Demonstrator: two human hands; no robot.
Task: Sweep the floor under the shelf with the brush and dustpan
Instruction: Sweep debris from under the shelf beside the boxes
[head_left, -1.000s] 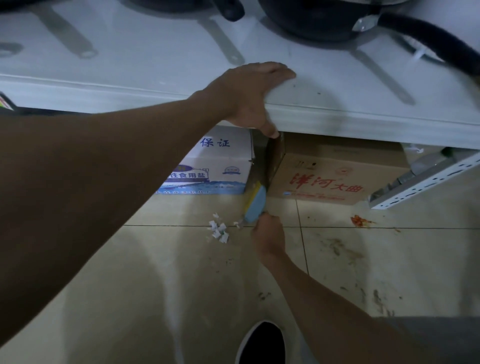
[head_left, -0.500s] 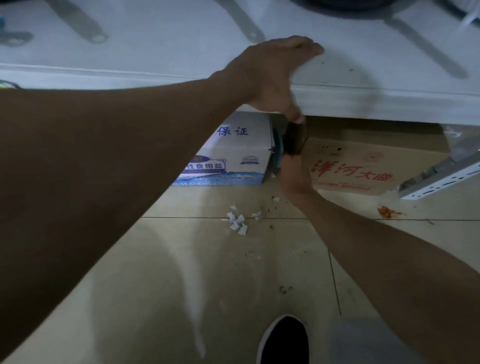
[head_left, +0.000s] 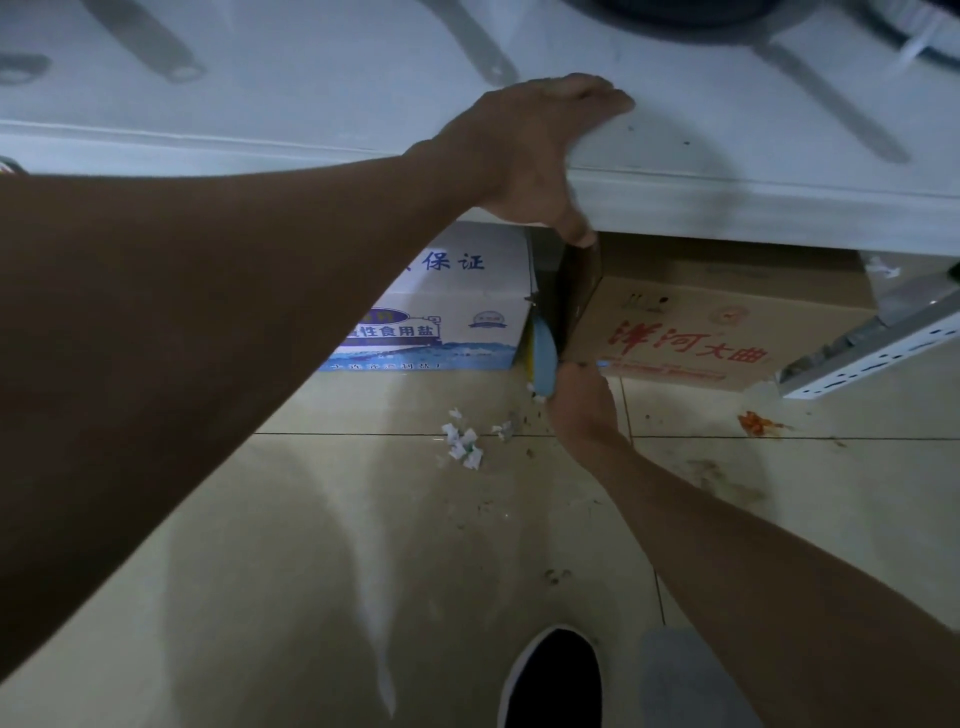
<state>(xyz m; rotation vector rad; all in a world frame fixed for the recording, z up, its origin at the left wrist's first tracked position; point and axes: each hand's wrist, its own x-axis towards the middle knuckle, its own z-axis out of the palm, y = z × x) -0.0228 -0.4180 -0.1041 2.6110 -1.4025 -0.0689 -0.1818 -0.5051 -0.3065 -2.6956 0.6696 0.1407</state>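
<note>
My left hand (head_left: 540, 150) grips the front edge of the white shelf (head_left: 779, 208), fingers on top and thumb underneath. My right hand (head_left: 582, 400) holds a small blue and yellow brush (head_left: 543, 358) at floor level, at the mouth of the narrow gap between two cardboard boxes under the shelf. White paper scraps (head_left: 462, 441) and dark crumbs lie on the beige floor tiles just left of the brush. No dustpan is in sight.
A white and blue box (head_left: 452, 312) stands left of the gap and a brown box (head_left: 701, 332) with red characters right of it. A perforated metal rail (head_left: 872, 353) lies at right beside a red smear (head_left: 756, 422). My black shoe (head_left: 550, 680) is below.
The brush went deep into the gap between the boxes, then came back out towards me to the gap's mouth. My left hand kept its hold on the shelf edge.
</note>
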